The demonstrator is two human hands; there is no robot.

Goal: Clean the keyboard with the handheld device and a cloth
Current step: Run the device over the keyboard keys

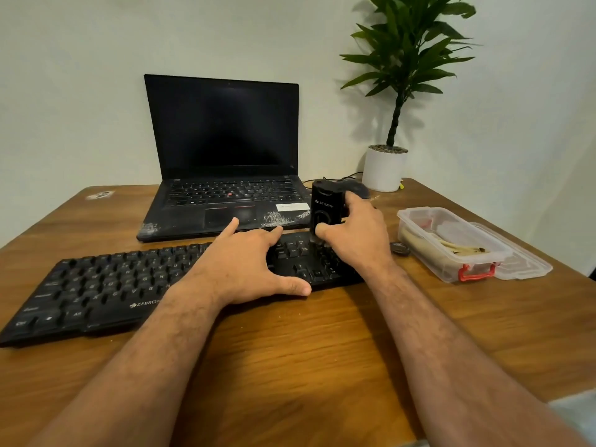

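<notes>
Wooden worktop (290, 366) against a pale wall; open laptop (225, 156) at the back, screen dark, potted plant (387, 166) in the right corner.

Keyboard (106, 285): black, lies across the worktop in front of the laptop, slightly skewed, its left end nearer the camera.

Left hand (248, 262): flat on the keyboard's middle-right, fingers (233, 225) straight and spread, thumb over the near edge. Reads as steadying the board.

Right hand (358, 233): fingers curled round the handheld device (324, 209), a black upright unit with a light logo, thumb on its front face. Its lower end stands over the keys at the keyboard's right end.

Step in hand (judgement): device pass over the right key block; cloth stage not begun.

Next move calls for: working the device leftward along the rows while the left hand shifts out of its path and keeps the board from sliding.

Hard to make out:
- Device nozzle hidden behind the thumb; contact with the keys cannot be told.
- No cloth identified. Clear plastic box (451, 243) at right, lid beside it, holds pale contents, unclear what.
- Small dark round item just right of the keyboard, unidentified.
- Dark object behind the device, partly hidden.
</notes>
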